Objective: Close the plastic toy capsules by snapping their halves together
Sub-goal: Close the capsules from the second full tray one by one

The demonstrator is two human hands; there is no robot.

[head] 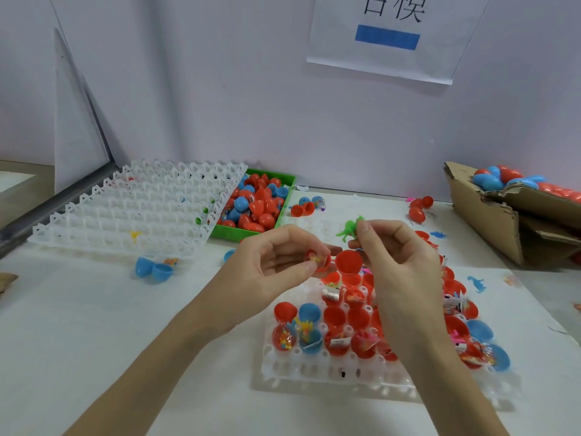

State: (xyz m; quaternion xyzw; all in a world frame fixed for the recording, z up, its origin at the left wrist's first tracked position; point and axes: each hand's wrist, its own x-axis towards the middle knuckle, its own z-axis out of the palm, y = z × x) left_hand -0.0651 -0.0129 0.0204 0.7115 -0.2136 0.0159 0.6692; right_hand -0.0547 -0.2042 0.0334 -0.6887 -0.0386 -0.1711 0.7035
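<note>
My left hand point(276, 262) pinches a red capsule half point(320, 261) with small coloured toys inside, above the near tray. Its hinged red lid half point(348, 262) hangs open to the right, touching my right fingers. My right hand point(399, 256) pinches a small green toy dinosaur point(348, 229) between thumb and forefinger, just above the lid. Below both hands a white grid tray point(314, 369) holds several open red and blue capsules point(309, 328) filled with toys.
A green bin point(251, 234) of red and blue capsules sits behind, with an empty white grid tray point(125, 209) to its left. An open blue capsule point(153, 269) lies on the table. A cardboard box point(490, 221) with closed capsules stands at right.
</note>
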